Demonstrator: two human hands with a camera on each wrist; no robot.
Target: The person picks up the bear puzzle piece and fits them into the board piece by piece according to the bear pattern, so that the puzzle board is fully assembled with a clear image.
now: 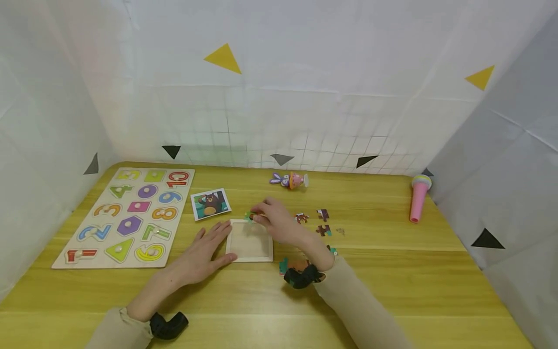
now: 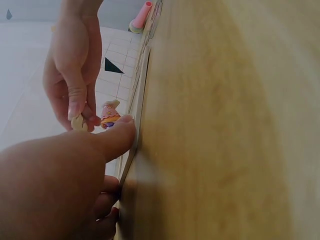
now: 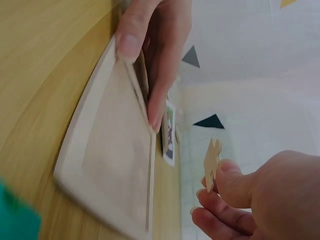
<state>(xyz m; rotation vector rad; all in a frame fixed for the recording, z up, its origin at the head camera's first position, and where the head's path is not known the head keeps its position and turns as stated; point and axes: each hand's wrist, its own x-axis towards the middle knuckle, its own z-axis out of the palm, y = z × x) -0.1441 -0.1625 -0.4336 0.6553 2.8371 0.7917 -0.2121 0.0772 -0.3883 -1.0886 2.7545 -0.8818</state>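
Observation:
A square wooden puzzle frame (image 1: 249, 259) with a bare inside lies on the table. My left hand (image 1: 202, 254) rests along its left side, thumb at the lower edge and fingers at the upper left corner; the left wrist view shows the thumb on the frame's edge. Above the far edge, my right hand (image 1: 279, 220) pinches a jigsaw piece (image 3: 212, 162) between thumb and fingers, its plain wooden side facing the right wrist camera. Several loose jigsaw pieces (image 1: 323, 230) lie right of the frame, some partly hidden by the right wrist.
A bear picture card (image 1: 211, 204) lies behind the left hand. At left is a wooden number-and-shape board (image 1: 126, 218). A small rabbit figurine (image 1: 289, 181) lies at the back, and a pink toy microphone (image 1: 419, 198) at the far right. White sheets (image 1: 305, 111) surround the table.

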